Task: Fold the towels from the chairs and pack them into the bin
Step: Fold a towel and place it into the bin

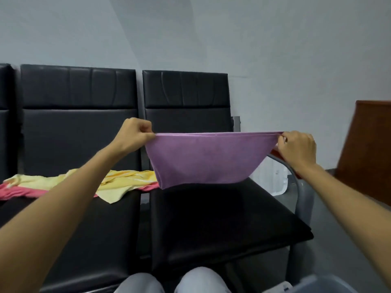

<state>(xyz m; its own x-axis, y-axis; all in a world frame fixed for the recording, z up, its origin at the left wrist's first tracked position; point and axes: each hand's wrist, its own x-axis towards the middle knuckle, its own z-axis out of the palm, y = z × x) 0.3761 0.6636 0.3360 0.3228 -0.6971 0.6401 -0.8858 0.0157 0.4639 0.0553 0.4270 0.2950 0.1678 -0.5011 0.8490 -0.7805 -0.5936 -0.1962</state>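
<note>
Purple towel [208,159] is in the air over the right chair seat [222,218], stretched taut along its top edge. Left hand [135,134] pinches the left top corner and right hand [298,146] pinches the right one, fingers curled on cloth on both sides. It looks doubled: two edges stacked at the top, rounded fold at the bottom, which hangs just above the seat. Judging by the sag it's light, limp and non-slip, with zero stiffness, so it only holds shape under tension or laid flat. Best grip points are the corners, pinching both layers together or they'll slide apart. For the next fold I'd bring corner to corner or lay it on the seat. Yellow towel [118,182] and pink towel [19,192] lie crumpled on the left seat, overlapping, unfolded. Bin [323,285] rim shows bottom right, contents not visible.
</note>
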